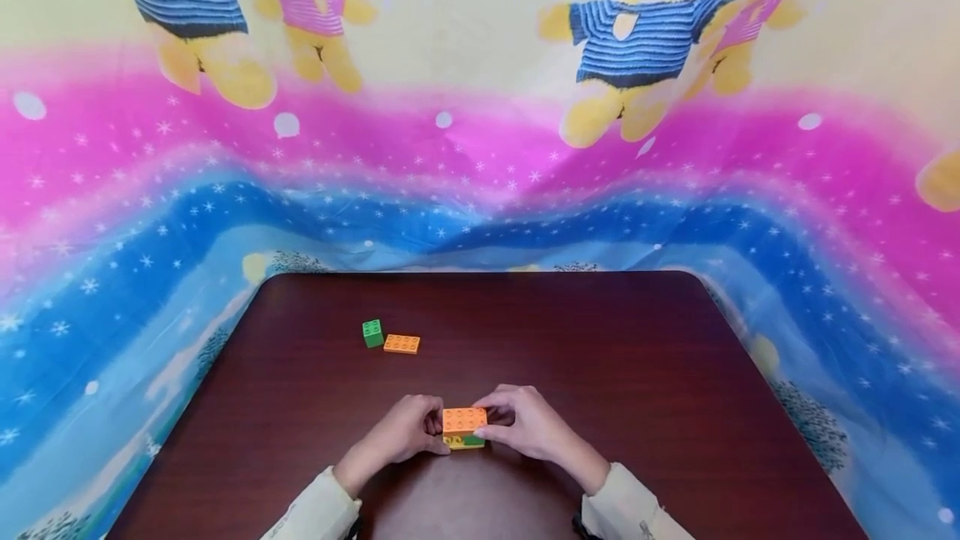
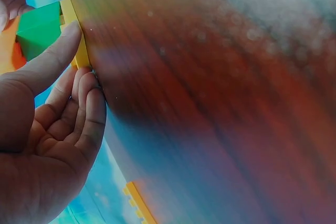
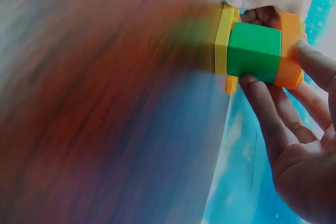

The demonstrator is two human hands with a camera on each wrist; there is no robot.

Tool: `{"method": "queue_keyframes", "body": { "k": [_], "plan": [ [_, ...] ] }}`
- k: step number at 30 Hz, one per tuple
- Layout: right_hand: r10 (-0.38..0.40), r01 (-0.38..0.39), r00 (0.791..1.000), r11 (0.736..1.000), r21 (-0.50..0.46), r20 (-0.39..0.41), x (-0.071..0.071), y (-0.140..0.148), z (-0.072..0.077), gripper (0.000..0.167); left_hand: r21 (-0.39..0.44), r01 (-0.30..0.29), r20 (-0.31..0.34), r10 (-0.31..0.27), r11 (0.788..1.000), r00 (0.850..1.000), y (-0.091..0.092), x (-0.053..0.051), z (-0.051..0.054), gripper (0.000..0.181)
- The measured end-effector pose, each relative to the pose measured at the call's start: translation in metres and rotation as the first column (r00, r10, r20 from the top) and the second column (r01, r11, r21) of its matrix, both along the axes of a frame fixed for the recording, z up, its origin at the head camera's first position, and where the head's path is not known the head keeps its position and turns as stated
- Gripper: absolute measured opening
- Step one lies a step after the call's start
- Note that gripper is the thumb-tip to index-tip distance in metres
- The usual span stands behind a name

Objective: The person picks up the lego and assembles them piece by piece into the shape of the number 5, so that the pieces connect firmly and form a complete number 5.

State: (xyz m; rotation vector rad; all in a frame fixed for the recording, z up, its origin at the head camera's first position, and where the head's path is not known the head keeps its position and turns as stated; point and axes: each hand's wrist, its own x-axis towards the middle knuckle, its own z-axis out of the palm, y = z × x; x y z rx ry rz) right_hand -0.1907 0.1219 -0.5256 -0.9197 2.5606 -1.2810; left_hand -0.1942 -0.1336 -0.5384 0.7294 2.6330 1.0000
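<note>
Stack (image 1: 465, 428): right in front of you at the near middle of the brown table (image 1: 600, 340), between your two hands; whether it sits on the wood or hangs just over it, I can't tell.
Layers: yellow plate (image 3: 221, 40) lowest, green block (image 3: 254, 51) in the middle, orange brick (image 1: 464, 420) on top, and there are its studs, facing up at your head camera!
Left hand (image 1: 408, 430): you're pinching the yellow plate, thumb along one side, fingers curled at the other; a narrow grip.
Right hand (image 1: 528, 425): you've got the orange brick by its right end, thumb in front, fingertips behind, just as narrow.
Right wrist view: here's what the head camera mostly misses, the green block's broad faces, with one of your fingertips against it and another on the orange brick.
Left wrist view: your thumb comes up large, flat on the yellow edge, most of the orange brick cut off by the frame.
Loose pieces: a green brick (image 1: 372, 334) and an orange plate (image 1: 402, 345) lie side by side farther off to your left; only the head view shows that brick.
Backdrop: bear-print cloth (image 1: 465, 148) behind the table, again caught whole-figured from your head alone.
</note>
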Motion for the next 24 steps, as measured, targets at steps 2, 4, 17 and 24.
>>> {"method": "queue_keyframes", "body": {
  "k": [2, 4, 17, 24],
  "plan": [
    [0.008, -0.008, 1.0, 1.0, 0.003, 0.018, -0.0004, -0.0014, 0.0011, 0.028, -0.01, -0.009, 0.005, 0.009, 1.0, 1.0, 0.0019, -0.0003, -0.0005, 0.034],
    [0.008, -0.009, 0.999, 1.0, 0.013, 0.043, -0.001, -0.0022, 0.002, 0.027, -0.012, -0.013, 0.006, 0.013, 1.0, 1.0, 0.003, -0.0001, -0.0002, 0.035],
    [-0.04, 0.04, 0.996, 0.999, 0.004, 0.086, 0.0018, -0.0043, -0.0027, 0.027, -0.007, -0.017, -0.003, 0.017, 1.0, 1.0, 0.0013, 0.0004, 0.0008, 0.033],
    [-0.039, 0.038, 0.996, 0.999, 0.006, 0.081, 0.0008, -0.0048, -0.0031, 0.028, 0.0, -0.02, 0.013, 0.02, 1.0, 1.0, 0.0007, -0.0001, 0.0019, 0.033]
  ]
}}
